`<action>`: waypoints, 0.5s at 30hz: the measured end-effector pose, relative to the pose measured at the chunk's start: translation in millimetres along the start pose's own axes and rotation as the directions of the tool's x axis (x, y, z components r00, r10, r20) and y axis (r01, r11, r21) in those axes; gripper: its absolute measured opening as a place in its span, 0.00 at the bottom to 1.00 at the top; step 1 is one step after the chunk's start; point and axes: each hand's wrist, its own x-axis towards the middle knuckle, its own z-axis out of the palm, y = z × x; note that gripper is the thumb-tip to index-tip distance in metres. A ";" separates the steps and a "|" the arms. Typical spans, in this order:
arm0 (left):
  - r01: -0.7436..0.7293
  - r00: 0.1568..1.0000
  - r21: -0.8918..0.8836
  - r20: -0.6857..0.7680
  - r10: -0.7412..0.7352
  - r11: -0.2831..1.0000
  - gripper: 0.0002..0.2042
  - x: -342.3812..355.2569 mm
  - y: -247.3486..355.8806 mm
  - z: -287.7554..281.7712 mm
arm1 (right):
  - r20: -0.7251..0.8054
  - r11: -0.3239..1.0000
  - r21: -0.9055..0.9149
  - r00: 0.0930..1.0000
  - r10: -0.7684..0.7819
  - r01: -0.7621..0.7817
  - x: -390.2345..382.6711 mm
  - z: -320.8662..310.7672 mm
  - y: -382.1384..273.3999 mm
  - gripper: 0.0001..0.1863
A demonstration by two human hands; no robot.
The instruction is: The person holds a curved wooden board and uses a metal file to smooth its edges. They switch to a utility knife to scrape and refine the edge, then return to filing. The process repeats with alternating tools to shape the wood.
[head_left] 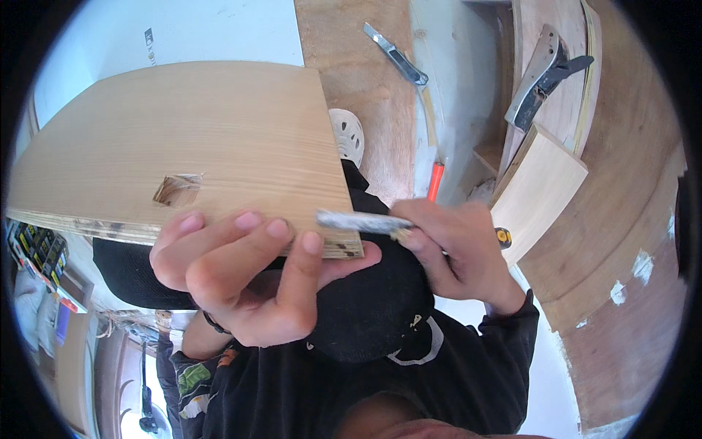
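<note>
A pale wooden board [241, 124] with a layered edge lies across the left half of the view, tilted over my lap. A rough square recess [178, 190] is cut into its face. My left hand [252, 282] grips the board's near edge, fingertips on the face and thumb by the near right corner. Pinched in my right hand [461, 249] is a whitish-grey strip [358, 221], smeared by motion, so its exact kind cannot be made out. The strip's left end is over the board's face, close to that corner.
At the back lies a utility knife [395, 55]. A hand plane [537, 80] sits on curved wood at the right, beyond a pale wood block [545, 194]. A tool's orange handle [436, 181] is behind my right hand. A white perforated shoe [348, 137] shows past the board.
</note>
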 end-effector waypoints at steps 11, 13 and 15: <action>-0.106 0.991 0.032 -0.076 0.108 0.994 0.35 0.5 -9.5 0.5 | -0.066 0.999 -0.018 0.997 -0.043 0.042 5.5 2.7 -4.4 0.07; -0.087 0.995 0.019 -0.043 0.087 0.996 0.33 -3.6 -10.9 -1.6 | -0.110 0.995 0.032 0.990 -0.092 0.096 5.2 2.9 -4.2 0.08; -0.091 0.991 0.035 -0.097 0.095 0.995 0.31 -7.6 -13.2 1.5 | -0.142 0.989 0.056 0.981 -0.130 0.139 4.6 3.1 -3.2 0.08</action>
